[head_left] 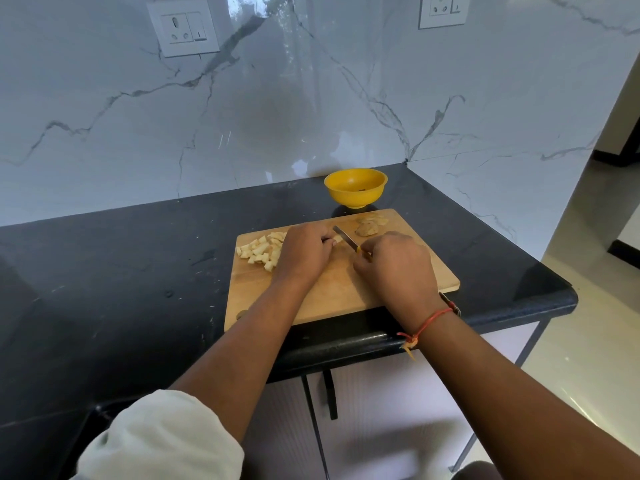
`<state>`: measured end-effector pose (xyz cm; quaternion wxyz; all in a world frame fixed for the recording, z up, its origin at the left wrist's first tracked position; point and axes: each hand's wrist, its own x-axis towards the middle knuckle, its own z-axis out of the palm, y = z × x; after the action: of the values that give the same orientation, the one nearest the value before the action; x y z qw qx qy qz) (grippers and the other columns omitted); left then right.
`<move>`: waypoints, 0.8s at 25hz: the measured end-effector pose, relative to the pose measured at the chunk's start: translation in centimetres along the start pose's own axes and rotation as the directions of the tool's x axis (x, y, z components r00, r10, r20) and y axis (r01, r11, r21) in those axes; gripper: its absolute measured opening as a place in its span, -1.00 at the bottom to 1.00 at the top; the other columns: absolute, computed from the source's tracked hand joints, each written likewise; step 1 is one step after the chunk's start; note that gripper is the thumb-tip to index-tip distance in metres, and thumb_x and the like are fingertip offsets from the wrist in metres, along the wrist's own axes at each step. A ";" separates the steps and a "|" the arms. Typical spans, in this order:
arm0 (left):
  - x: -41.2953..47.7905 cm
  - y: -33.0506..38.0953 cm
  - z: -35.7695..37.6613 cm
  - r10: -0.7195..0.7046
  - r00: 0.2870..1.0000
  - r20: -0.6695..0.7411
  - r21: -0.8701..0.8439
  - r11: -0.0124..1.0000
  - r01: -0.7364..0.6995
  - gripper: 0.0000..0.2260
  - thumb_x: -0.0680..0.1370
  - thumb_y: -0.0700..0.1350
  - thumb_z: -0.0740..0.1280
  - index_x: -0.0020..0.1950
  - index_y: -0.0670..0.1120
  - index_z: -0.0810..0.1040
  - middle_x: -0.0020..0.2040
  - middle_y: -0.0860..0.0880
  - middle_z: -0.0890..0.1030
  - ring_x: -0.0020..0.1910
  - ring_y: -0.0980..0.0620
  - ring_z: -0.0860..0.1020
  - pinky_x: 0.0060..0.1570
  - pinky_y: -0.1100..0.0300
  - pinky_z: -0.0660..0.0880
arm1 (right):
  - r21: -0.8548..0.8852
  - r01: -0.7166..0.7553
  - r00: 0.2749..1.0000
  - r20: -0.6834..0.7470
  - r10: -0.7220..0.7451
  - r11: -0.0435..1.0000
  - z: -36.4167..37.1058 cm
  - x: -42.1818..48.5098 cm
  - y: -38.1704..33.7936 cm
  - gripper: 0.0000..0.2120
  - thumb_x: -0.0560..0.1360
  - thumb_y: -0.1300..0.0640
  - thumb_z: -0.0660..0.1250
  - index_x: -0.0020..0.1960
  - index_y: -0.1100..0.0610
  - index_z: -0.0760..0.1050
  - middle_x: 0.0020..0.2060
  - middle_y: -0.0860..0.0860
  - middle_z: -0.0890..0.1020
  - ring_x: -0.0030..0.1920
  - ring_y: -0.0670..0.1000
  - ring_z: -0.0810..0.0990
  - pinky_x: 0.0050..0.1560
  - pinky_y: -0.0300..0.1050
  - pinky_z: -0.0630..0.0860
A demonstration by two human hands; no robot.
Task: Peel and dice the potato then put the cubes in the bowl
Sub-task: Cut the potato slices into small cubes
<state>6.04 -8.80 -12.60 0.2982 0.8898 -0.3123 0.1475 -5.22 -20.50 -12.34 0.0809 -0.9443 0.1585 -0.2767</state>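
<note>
A wooden cutting board (339, 292) lies on the black counter. Several pale potato cubes (260, 251) are piled at its left end. My left hand (304, 252) holds down a small piece of potato (337, 240) that is mostly hidden under its fingers. My right hand (394, 268) grips a knife (346, 239) with a yellow handle; the blade rests against that piece. Brown potato peels (369, 226) lie at the board's far right corner. A yellow bowl (355, 187) stands behind the board near the wall.
The black counter (138, 271) stretches left of the board and ends in a rounded corner at the right (561, 296). A marble wall with two sockets rises behind. Cabinet doors sit below the counter's front edge.
</note>
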 end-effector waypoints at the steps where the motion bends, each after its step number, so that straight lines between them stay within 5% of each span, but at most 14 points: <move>1: 0.0 0.0 0.0 0.003 1.000 0.009 0.007 1.000 -0.003 -0.87 0.58 -0.13 0.39 -0.13 -0.04 0.70 -0.28 0.06 0.62 -0.26 0.14 0.53 -0.19 0.17 0.44 | -0.022 0.011 1.000 0.007 -0.011 1.000 0.2 0.3 -0.2 -0.74 0.59 -0.08 0.23 -0.02 -0.01 0.67 -0.21 -0.02 0.55 -0.21 -0.03 0.50 -0.29 -0.15 0.39; 4: 0.0 0.1 0.0 -0.012 1.000 0.016 0.008 1.000 0.011 -0.85 0.59 -0.12 0.38 -0.15 -0.02 0.69 -0.36 0.15 0.50 -0.33 0.19 0.45 -0.28 0.31 0.28 | -0.076 0.038 0.999 0.021 -0.036 0.996 0.5 0.7 -0.6 -0.71 0.61 -0.06 0.20 -0.04 0.02 0.66 -0.22 0.00 0.53 -0.23 -0.01 0.50 -0.29 -0.15 0.31; 8: -0.1 0.3 0.1 -0.030 1.000 -0.003 0.005 1.000 0.030 -0.87 0.58 -0.11 0.39 -0.10 -0.06 0.72 -0.22 -0.01 0.67 -0.22 0.08 0.57 -0.12 0.08 0.54 | -0.132 0.096 0.995 0.053 -0.090 0.987 -0.5 -0.2 0.5 -0.73 0.61 -0.01 0.19 -0.07 0.04 0.64 -0.22 -0.02 0.48 -0.25 -0.01 0.52 -0.31 -0.15 0.37; 13: -0.3 0.4 0.0 -0.045 0.999 -0.031 -0.014 0.999 0.045 -0.91 0.57 -0.12 0.41 -0.07 -0.07 0.72 -0.17 -0.03 0.69 -0.18 0.04 0.59 -0.07 0.04 0.56 | -0.193 0.109 0.994 -0.001 -0.111 0.975 -1.5 -1.5 1.5 -0.75 0.59 0.04 0.21 -0.09 0.03 0.66 -0.19 0.00 0.53 -0.27 0.02 0.50 -0.33 -0.17 0.40; 20: -0.1 0.1 0.0 -0.055 0.998 -0.007 -0.012 0.998 0.055 -0.87 0.56 -0.11 0.41 -0.18 -0.04 0.68 -0.28 0.03 0.63 -0.25 0.07 0.55 -0.13 0.08 0.51 | -0.007 0.090 0.996 -0.009 -0.090 0.996 -2.0 -1.7 0.4 -0.75 0.58 -0.04 0.25 0.11 -0.04 0.67 -0.15 -0.04 0.56 -0.21 -0.03 0.53 -0.27 -0.17 0.47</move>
<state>5.89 -8.82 -12.64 0.3088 0.8957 -0.2875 0.1407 -7.77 -20.45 -11.61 0.0647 -0.9494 0.1170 -0.2841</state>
